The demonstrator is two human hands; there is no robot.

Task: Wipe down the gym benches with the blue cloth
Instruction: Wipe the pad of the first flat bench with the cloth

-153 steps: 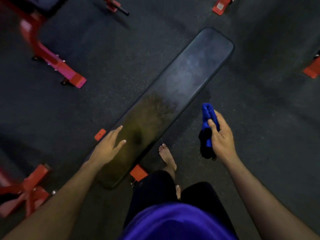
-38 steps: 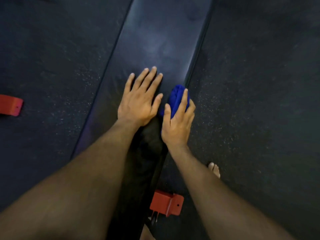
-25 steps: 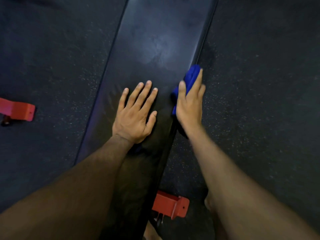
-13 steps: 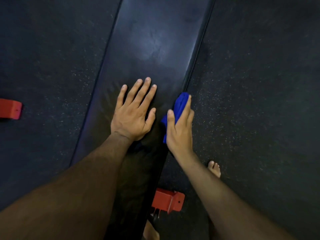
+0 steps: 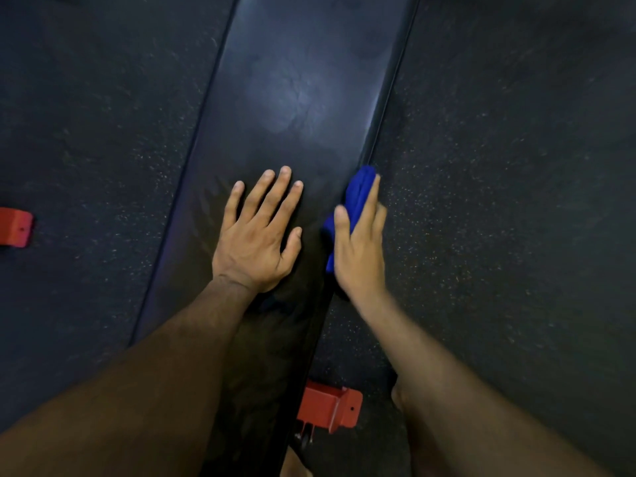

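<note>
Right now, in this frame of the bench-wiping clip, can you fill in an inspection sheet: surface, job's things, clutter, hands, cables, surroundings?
Surface: black padded bench runs up the frame; a pale sheen shows on its far part.
Job's things: blue cloth pressed against the bench's right side edge.
Clutter: nothing seen.
Hands: left hand lies flat on the bench top, fingers spread; right hand presses the cloth to the edge with straight fingers, thumb on the cloth's top side.
Cables: nothing seen.
Surroundings: dark speckled floor; red frame foot below the bench's near end; another red foot at the left edge; a bare foot at the bottom.
</note>
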